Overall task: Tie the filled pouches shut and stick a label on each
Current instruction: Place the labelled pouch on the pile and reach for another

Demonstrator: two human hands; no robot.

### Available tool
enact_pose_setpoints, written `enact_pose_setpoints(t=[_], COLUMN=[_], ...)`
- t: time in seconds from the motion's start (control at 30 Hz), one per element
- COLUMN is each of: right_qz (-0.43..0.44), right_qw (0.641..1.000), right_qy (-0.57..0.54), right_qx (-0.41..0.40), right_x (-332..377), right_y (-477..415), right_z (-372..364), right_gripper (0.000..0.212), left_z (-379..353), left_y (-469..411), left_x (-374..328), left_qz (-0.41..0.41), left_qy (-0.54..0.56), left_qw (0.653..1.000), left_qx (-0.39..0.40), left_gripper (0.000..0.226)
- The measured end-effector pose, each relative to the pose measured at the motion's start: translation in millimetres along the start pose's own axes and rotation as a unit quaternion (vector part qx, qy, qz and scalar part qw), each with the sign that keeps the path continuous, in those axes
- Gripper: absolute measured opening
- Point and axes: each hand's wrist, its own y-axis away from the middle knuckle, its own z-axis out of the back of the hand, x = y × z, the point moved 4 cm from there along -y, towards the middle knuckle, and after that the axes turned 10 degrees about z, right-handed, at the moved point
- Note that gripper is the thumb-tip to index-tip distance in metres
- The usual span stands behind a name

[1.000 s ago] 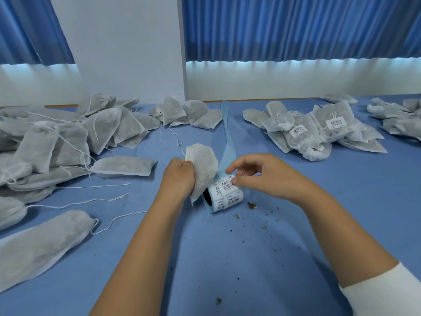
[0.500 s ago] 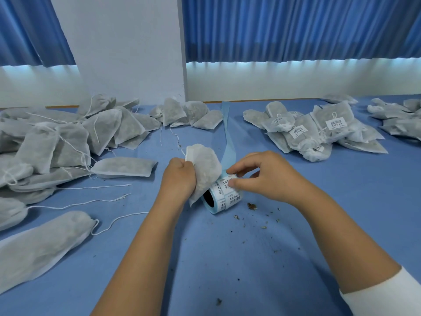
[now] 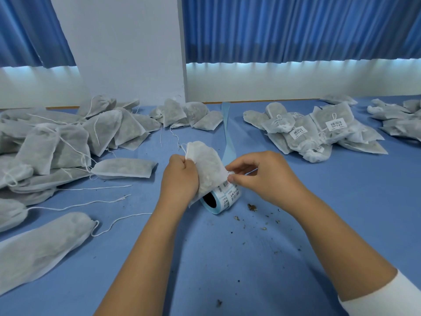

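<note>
Pouch point(image 3: 206, 160): white non-woven fabric, filled, grey contents showing through, neck bunched. It is held just above the label roll point(image 3: 224, 198) at mid-counter point(image 3: 227, 258). Compared with a second ago, the pouch's right edge has closed up to the right fingertips (there was a gap before), and the roll has not moved. Left hand point(image 3: 180, 179) is fisted round the pouch neck. Right hand point(image 3: 262, 176) is arched, with thumb and forefinger pinching a barcode label point(image 3: 229, 174) at the roll's top, against the pouch edge.
</note>
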Motion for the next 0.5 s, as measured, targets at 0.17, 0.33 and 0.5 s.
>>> enact_pose_setpoints(t=[0.17, 0.33, 0.5], right_qz=[0.023, 0.035, 0.046], right_qw=[0.999, 0.999, 0.998], right_qy=[0.025, 0.029, 0.046], right_qx=[-0.009, -0.019, -0.015], right_x=[5.0, 4.0, 2.9], right_y=[1.6, 2.6, 2.2], right_z=[-0.7, -0.8, -0.8], right_gripper=[0.018, 0.015, 0.008], left_z=[-1.2, -0.6, -0.6], left_y=[-0.5, 0.7, -0.4], left_x=[-0.3, -0.3, -0.1], left_qz=[0.001, 0.004, 0.001], left_qy=[-0.01, -0.006, -0.014], left_qw=[1.0, 1.0, 1.0], left_qx=[-0.001, 0.003, 0.007], left_gripper=[0.018, 0.018, 0.025])
